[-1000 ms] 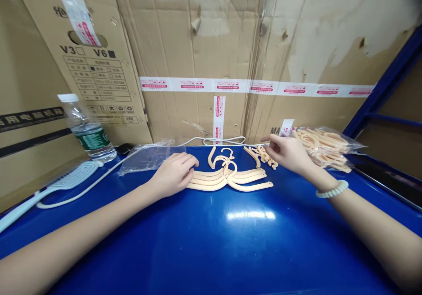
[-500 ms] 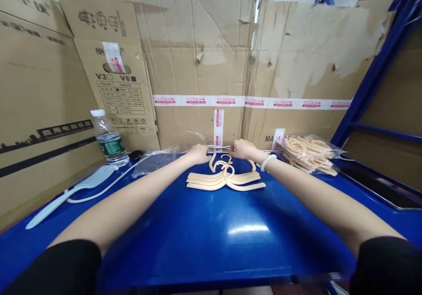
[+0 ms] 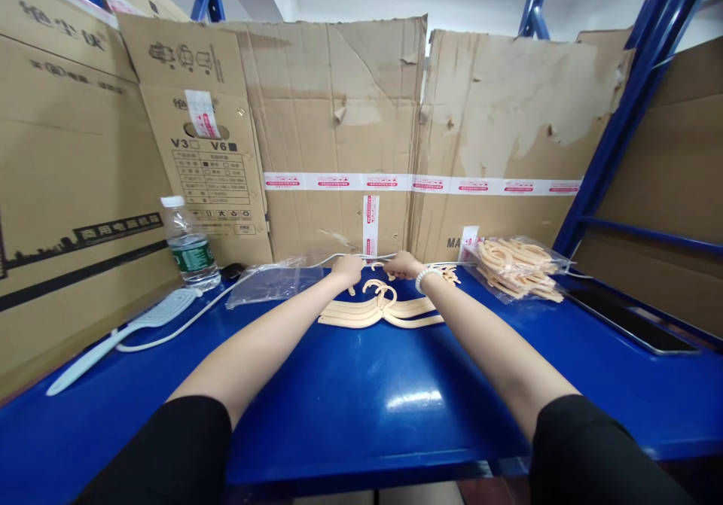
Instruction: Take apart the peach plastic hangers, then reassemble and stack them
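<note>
Several beige curved hanger arms lie stacked on the blue table, meeting under beige hooks at the middle. Just beyond them my left hand reaches down with its fingers closed. The end of a beige piece shows below it; whether the fingers grip it is hidden. My right hand, with a white beaded band at the wrist, is closed too, close to small beige hook pieces. What it holds, if anything, cannot be made out. A white cord runs behind both hands.
Right of my hands lie loose small beige parts and a clear bag of beige parts. A dark tablet-like device lies farther right. On the left are a plastic sheet, water bottle and hairbrush. Cardboard walls the back.
My right hand has moved in and slightly down, over the small pieces. My left hand is lower, covering a piece that lay in view between the hands. The camera view has shifted.
</note>
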### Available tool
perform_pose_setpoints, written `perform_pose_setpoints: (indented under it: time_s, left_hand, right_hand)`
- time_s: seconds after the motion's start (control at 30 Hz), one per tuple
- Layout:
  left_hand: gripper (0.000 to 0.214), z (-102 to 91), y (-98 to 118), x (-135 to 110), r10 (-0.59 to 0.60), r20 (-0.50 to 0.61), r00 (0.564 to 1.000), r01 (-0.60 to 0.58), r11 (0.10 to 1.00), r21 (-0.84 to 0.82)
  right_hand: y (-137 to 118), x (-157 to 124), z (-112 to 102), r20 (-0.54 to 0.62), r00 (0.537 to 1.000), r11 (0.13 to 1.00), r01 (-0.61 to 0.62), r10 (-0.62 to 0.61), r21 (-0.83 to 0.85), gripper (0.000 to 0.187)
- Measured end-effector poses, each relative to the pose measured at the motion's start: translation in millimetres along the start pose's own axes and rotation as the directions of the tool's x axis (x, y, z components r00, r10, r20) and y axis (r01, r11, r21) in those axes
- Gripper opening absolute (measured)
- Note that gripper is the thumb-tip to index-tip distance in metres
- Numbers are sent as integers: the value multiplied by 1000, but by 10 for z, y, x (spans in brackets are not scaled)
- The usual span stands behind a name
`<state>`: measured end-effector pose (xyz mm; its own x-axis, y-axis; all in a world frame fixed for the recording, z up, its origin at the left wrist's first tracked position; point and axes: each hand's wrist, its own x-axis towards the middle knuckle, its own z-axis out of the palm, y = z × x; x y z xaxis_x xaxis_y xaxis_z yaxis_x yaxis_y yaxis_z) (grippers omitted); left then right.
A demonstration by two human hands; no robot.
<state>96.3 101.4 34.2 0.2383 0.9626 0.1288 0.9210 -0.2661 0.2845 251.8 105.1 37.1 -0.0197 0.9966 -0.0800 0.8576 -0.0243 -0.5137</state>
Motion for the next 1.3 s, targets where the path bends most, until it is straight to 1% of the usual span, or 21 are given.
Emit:
perform_pose_setpoints:
  time_s: [0.07,0.13,0.23,0.3,0.37,0.43,0.47,0.5,0.57,0.6,0.63,0.7,0.77,0.87,0.93,1.0,1.07,1.13,1.2,1.3]
  left_hand:
    - [32,-71,-51,-104,26,-103,994,-34,997,-73]
    - [30,-138,-112,-257,53,-209,976,-88,983,-160]
    - [19,-152,-185,-598,88,-306,948,-189,929,-318]
    - [9,-79,-201,-880,128,-321,938,-265,864,-428]
    - [3,39,-194,-1155,168,-331,928,-327,793,-514]
    - [6,161,-182,-1367,205,-340,918,-377,720,-583]
    - [8,214,-181,-1438,216,-378,900,-425,627,-653]
    - [8,258,-185,-1486,197,-425,884,-457,560,-691]
    - [7,316,-207,-1521,176,-455,873,-473,529,-705]
    - [6,332,-222,-1519,171,-462,870,-476,535,-698]
    - [5,342,-238,-1509,170,-463,870,-474,546,-691]
    - [5,347,-263,-1488,177,-466,867,-479,554,-681]
    - [7,342,-274,-1478,183,-465,866,-484,542,-687]
    - [11,322,-262,-1489,149,-443,884,-449,533,-717]
    - [14,305,-246,-1501,105,-422,901,-408,540,-736]
    - [16,292,-235,-1512,77,-417,905,-389,547,-742]
    - [17,288,-232,-1519,73,-427,901,-393,552,-736]
    - [18,292,-235,-1526,80,-428,900,-398,550,-734]
    - [19,298,-240,-1530,92,-427,899,-406,536,-740]
    - [19,303,-245,-1531,116,-429,896,-424,513,-746]
  right_hand:
    - [49,-50,-86,4,1000,988,-22,22,150,35]
    - [114,-139,-158,-1,1000,958,-7,8,286,35]
    - [216,-395,-155,-11,999,882,48,-48,469,30]
    - [256,-641,-64,-13,995,816,86,-96,571,25]
    - [264,-899,76,6,988,747,115,-157,655,26]
    - [256,-1111,224,28,976,684,131,-216,718,23]
    - [255,-1187,290,32,969,653,139,-243,745,23]
    - [261,-1242,347,25,957,604,161,-287,780,26]
    - [295,-1294,428,-9,927,492,208,-376,846,31]
    - [322,-1298,453,-28,915,445,223,-403,867,31]
    - [353,-1293,469,-39,909,418,229,-415,879,30]
    - [417,-1271,485,-29,915,413,210,-402,886,24]
    - [469,-1251,492,9,926,431,167,-377,887,19]
    - [509,-1248,502,46,936,442,121,-349,889,16]
    - [512,-1265,507,55,943,425,96,-329,900,15]
    - [505,-1287,510,85,945,383,44,-315,923,16]
    - [494,-1306,514,130,937,335,-14,-326,942,15]
    - [484,-1318,517,157,923,300,-47,-352,953,14]
    - [476,-1323,516,170,911,291,-58,-377,955,14]
    - [461,-1322,511,194,899,300,-75,-392,951,14]
